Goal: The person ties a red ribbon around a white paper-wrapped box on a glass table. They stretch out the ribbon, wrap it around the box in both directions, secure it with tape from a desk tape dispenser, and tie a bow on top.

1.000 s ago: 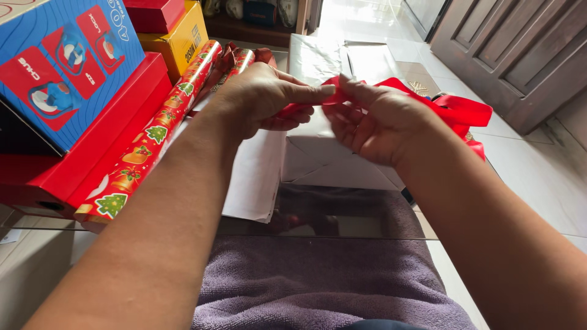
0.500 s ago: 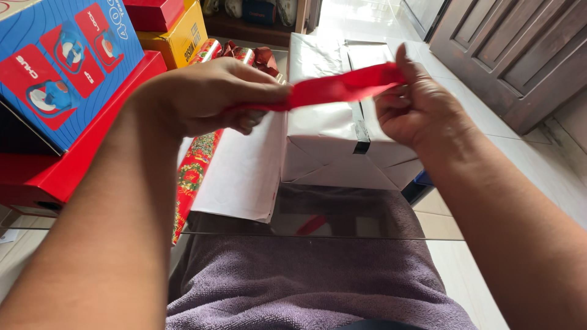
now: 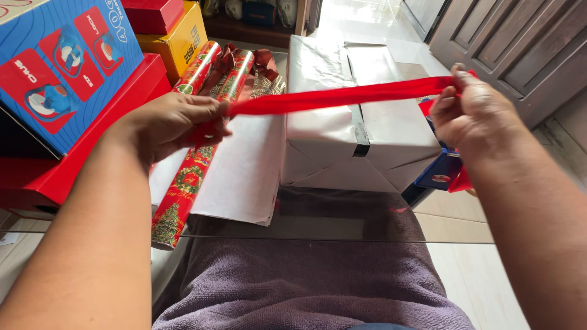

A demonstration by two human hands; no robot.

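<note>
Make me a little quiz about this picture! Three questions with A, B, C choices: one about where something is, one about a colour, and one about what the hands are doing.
1. Where is the ribbon?
A. stretched above the wrapped box
B. rolled up on the floor
C. inside the blue box

2. What colour is the ribbon?
A. green
B. red
C. yellow

3. How do the hands hold the ribbon?
A. only one hand holds it
B. neither touches it
C. each hand grips one end, pulled tight

Answers: 1 A, the ribbon spans over the wrapped box. 2 B, it is plainly red. 3 C, the left hand and right hand pinch opposite ends and it runs straight.
</note>
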